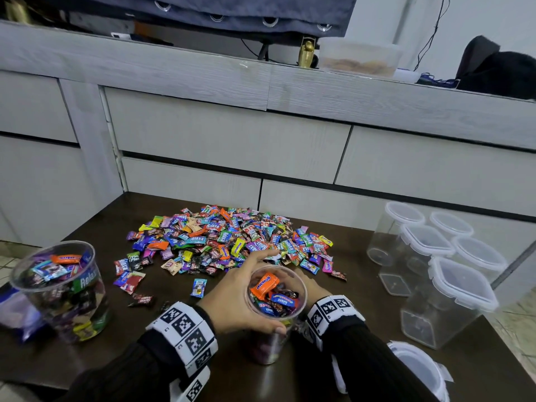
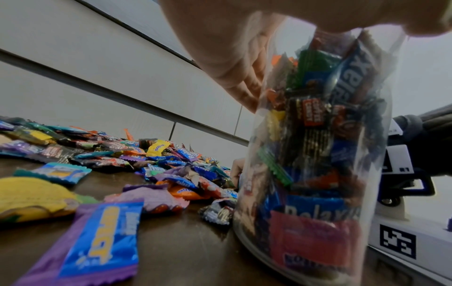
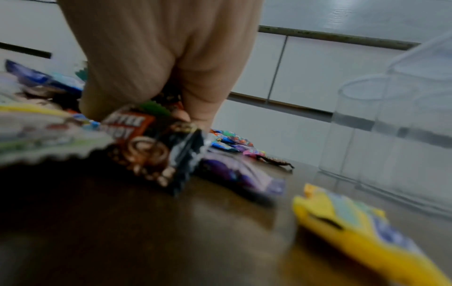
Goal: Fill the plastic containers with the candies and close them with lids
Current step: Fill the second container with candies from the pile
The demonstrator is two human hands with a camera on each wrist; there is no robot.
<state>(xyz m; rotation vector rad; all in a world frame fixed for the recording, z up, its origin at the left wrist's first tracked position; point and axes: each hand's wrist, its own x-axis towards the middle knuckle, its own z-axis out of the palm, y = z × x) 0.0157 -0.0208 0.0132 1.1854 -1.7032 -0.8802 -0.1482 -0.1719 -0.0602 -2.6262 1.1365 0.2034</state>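
A round clear container [image 1: 277,297], nearly full of wrapped candies, stands at the table's near edge. My left hand [image 1: 240,288] grips it round the rim, thumb on the near side and fingers on the far side. The left wrist view shows the same container [image 2: 313,154] from low down, with my fingers [image 2: 239,77] against its wall. My right hand [image 1: 311,285] is low on the table behind the container and partly hidden by it. In the right wrist view the right hand [image 3: 156,63] holds a small bunch of candies [image 3: 144,135] in curled fingers. The candy pile [image 1: 232,239] lies just beyond.
A second container [image 1: 61,288] full of candies stands at the left edge, without a lid. Several empty lidded containers [image 1: 435,256] cluster at the right. A loose lid [image 1: 417,367] lies near the front right corner. Grey drawers [image 1: 232,134] rise behind the table.
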